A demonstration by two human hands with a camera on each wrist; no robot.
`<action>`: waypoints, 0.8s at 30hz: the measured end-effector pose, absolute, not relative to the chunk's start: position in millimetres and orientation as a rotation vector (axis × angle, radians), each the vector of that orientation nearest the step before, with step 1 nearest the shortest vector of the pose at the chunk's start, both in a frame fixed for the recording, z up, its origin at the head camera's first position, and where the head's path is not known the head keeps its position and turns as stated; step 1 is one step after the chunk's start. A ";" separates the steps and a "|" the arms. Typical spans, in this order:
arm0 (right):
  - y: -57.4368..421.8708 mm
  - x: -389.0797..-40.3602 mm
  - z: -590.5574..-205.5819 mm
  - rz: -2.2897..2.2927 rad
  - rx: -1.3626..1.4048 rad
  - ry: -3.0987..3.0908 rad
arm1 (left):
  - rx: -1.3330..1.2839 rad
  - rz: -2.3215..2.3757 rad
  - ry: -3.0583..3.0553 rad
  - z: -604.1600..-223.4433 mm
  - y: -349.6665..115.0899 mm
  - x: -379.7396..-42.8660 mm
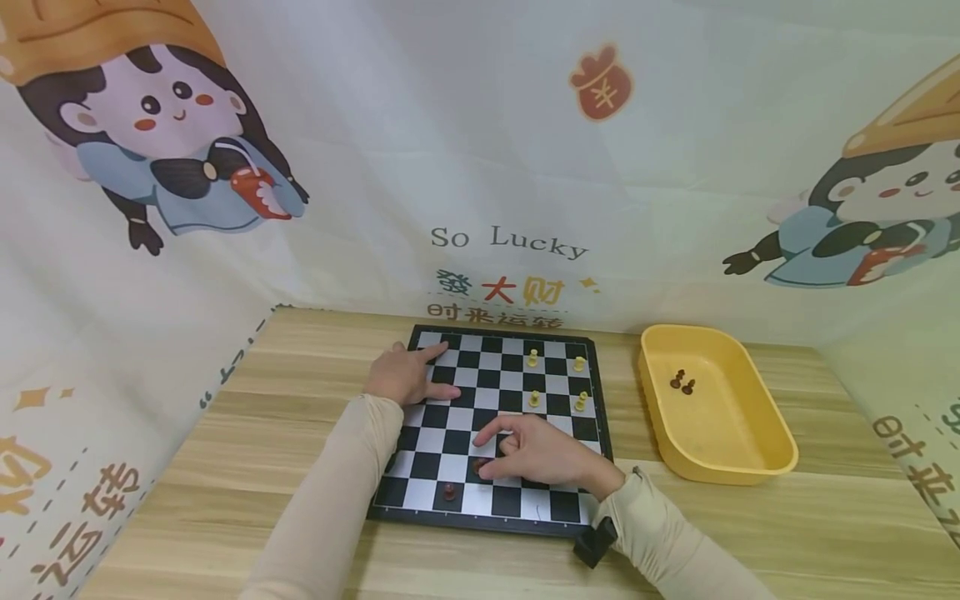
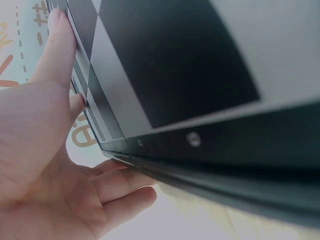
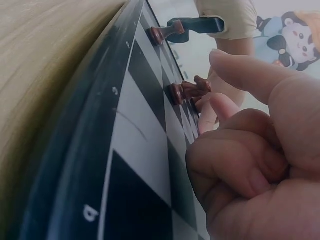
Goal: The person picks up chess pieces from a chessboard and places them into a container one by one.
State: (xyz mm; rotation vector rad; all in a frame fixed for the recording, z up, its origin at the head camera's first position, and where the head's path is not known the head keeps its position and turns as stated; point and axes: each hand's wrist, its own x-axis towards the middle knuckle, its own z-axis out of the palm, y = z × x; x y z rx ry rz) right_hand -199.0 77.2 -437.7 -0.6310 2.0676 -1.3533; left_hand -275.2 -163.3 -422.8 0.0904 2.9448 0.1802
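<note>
A black-and-white chessboard (image 1: pixel 420 494) lies on the table. On its left side rests my left hand (image 1: pixel 401 375), thumb and index finger stretched over the top; in the left wrist view other fingers (image 2: pixel 127 200) touch the board's edge. My right hand (image 1: pixel 543 450) hovers over the near half, thumb and index finger apart, the other fingers curled with nothing in them. Close by its thumb stands a dark red chess piece (image 3: pixel 187 92) with an uneven top, partly covered in the head view. Another dark red piece (image 1: pixel 449 492) stands upright in the nearest row.
Several pale yellow chess pieces, among them one piece (image 1: pixel 532 358), stand on the board's far right part. Right of the board sits a yellow tray (image 1: pixel 757 446) with dark red pieces (image 1: pixel 682 383) in it. A printed cloth (image 1: pixel 510 167) hangs behind the wooden table (image 1: pixel 247 400).
</note>
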 end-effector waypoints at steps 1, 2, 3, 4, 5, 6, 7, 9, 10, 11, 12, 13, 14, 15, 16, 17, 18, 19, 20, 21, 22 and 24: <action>77.6 -198.9 -438.3 -1.354 -0.630 2.062 | 0.095 0.178 2.946 -422.7 -163.1 -275.1; 78.2 -198.8 -438.7 -1.357 -0.626 2.054 | 0.096 0.178 2.947 -422.6 -163.0 -274.9; 78.7 -198.9 -439.2 -1.359 -0.629 2.048 | 0.101 0.176 2.949 -422.5 -162.9 -274.7; 79.1 -198.8 -439.7 -1.360 -0.629 2.045 | 0.104 0.174 2.950 -422.4 -162.6 -274.5; 79.5 -198.9 -440.2 -1.360 -0.628 2.044 | 0.106 0.173 2.951 -422.2 -162.4 -274.3; 79.9 -199.2 -440.8 -1.361 -0.629 2.044 | 0.109 0.174 2.952 -421.9 -162.0 -274.2; 80.2 -199.5 -441.5 -1.363 -0.629 2.044 | 0.112 0.175 2.953 -421.5 -161.8 -274.0; 80.3 -200.2 -442.8 -1.358 -0.630 2.061 | 0.115 0.177 2.954 -421.1 -161.2 -274.2; 79.9 -200.4 -443.4 -1.348 -0.629 2.079 | 0.115 0.180 2.953 -420.9 -161.0 -274.1; 79.4 -200.6 -444.0 -1.339 -0.629 2.095 | 0.115 0.182 2.954 -420.6 -161.0 -274.0; 78.8 -200.7 -444.6 -1.330 -0.631 2.111 | 0.112 0.187 2.954 -420.3 -160.9 -273.9; 78.0 -200.8 -445.1 -1.317 -0.633 2.134 | 0.108 0.189 2.955 -420.0 -161.2 -273.7; 77.0 -200.8 -445.6 -1.306 -0.637 2.154 | 0.106 0.191 2.956 -420.0 -161.3 -273.6; 76.1 -200.9 -446.2 -1.298 -0.641 2.170 | 0.103 0.196 2.956 -420.0 -161.7 -273.4; 75.1 -200.8 -446.4 -1.292 -0.646 2.188 | 0.100 0.201 2.958 -420.0 -162.1 -273.2; 74.3 -200.5 -446.6 -1.298 -0.644 2.192 | 0.101 0.204 2.960 -419.8 -162.4 -273.0; 73.7 -200.3 -446.7 -1.300 -0.642 2.200 | 0.103 0.207 2.961 -420.0 -162.7 -273.1; 73.0 -200.0 -446.8 -1.305 -0.640 2.204 | 0.106 0.206 2.962 -420.2 -163.0 -272.9; 72.5 -199.7 -446.9 -1.309 -0.638 2.206 | 0.110 0.204 2.963 -420.3 -163.1 -272.9; 72.1 -199.2 -447.1 -1.311 -0.636 2.208 | 0.112 0.203 2.964 -420.2 -163.3 -272.6; 71.8 -198.7 -447.4 -1.311 -0.632 2.213 | 0.116 0.201 2.964 -420.2 -163.3 -272.4; 71.3 -197.9 -448.2 -1.299 -0.628 2.235 | 0.124 0.199 2.963 -420.2 -162.8 -272.3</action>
